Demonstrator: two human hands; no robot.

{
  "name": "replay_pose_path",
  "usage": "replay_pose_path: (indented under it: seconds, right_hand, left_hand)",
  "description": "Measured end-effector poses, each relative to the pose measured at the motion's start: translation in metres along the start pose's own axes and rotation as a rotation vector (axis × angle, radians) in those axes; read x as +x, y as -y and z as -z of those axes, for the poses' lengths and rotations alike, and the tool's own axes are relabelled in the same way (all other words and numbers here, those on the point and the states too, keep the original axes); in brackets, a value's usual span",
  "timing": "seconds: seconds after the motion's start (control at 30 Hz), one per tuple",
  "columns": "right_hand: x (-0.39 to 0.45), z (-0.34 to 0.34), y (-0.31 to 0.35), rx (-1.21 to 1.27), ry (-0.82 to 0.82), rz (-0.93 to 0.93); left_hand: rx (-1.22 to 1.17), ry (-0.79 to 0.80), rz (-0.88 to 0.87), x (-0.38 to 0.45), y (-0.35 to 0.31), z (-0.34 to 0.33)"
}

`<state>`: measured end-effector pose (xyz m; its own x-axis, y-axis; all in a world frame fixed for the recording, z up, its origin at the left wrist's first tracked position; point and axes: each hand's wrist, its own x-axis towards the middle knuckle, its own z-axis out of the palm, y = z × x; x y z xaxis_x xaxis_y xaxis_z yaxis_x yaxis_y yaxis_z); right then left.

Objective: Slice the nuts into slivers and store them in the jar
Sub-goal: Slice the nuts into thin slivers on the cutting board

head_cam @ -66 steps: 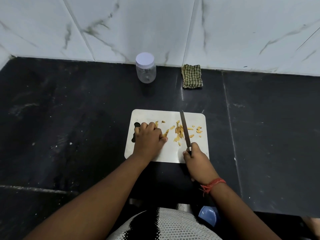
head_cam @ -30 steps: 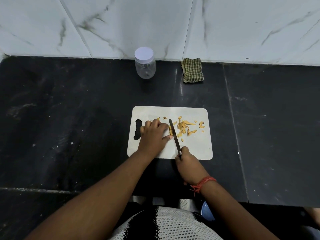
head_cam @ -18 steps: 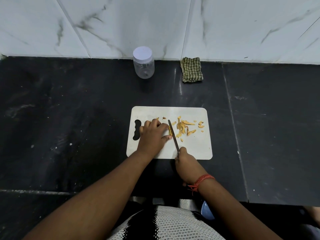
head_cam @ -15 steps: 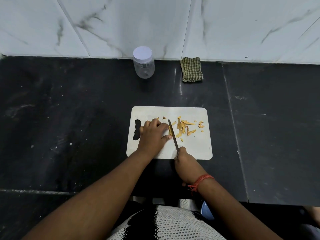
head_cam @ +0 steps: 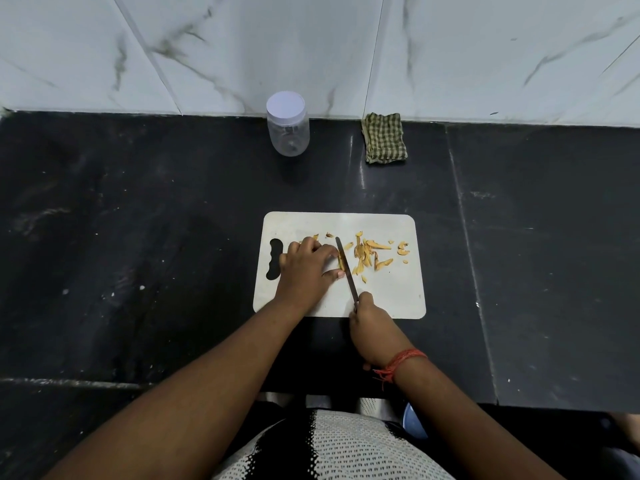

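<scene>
The slicing is judged to be well under way. A loose scatter of slivers (head_cam: 367, 255) is lying on the white cutting board (head_cam: 391, 296), to the right of the blade, while a nut (head_cam: 340, 263) is being pinned at the left fingertips, so cutting is not yet finished. How many whole nuts are left under the left hand cannot be told. Storing has not been begun: the jar (head_cam: 288, 128) is standing lidded and seemingly empty at the back of the table (head_cam: 138, 220), by the wall, well apart from the board and both hands.

The left hand (head_cam: 304, 268) is being held with fingers curled down, pressing the nut against the board just beside the blade. The right hand (head_cam: 372, 327) is wrapped round the handle of the knife (head_cam: 346, 268) at the board's near edge, with the blade being angled away from the body and set directly against the nut, between the left fingertips and the slivers. A folded checked cloth (head_cam: 384, 138) is lying near the jar, untouched. Gathering the slivers, opening the jar and filling it are all being left for later.
</scene>
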<state>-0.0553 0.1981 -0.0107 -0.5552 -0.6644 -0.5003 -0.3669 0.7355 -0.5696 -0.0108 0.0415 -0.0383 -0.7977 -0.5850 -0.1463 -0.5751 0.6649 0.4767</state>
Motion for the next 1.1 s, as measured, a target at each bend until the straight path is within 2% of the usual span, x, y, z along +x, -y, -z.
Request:
replay_pose_path:
  seconds: [0.3,0.43,0.6,1.1]
  right_hand:
    - [0.007,-0.003,0.004,-0.069,0.021,-0.021]
    - [0.014,-0.003,0.009,-0.091,0.066,-0.109]
    - [0.005,-0.007,0.005,-0.179,0.031,-0.036]
    - [0.009,-0.005,0.007,-0.137,0.040,-0.065]
  left_hand:
    - [-0.057,-0.013,0.040,0.001,-0.001,-0.002]
    - [-0.056,-0.022,0.050,0.001,-0.002,-0.003]
    - [-0.060,-0.028,0.065,0.001,-0.002,-0.004]
    - [-0.068,-0.026,0.075,0.003,-0.004,-0.002]
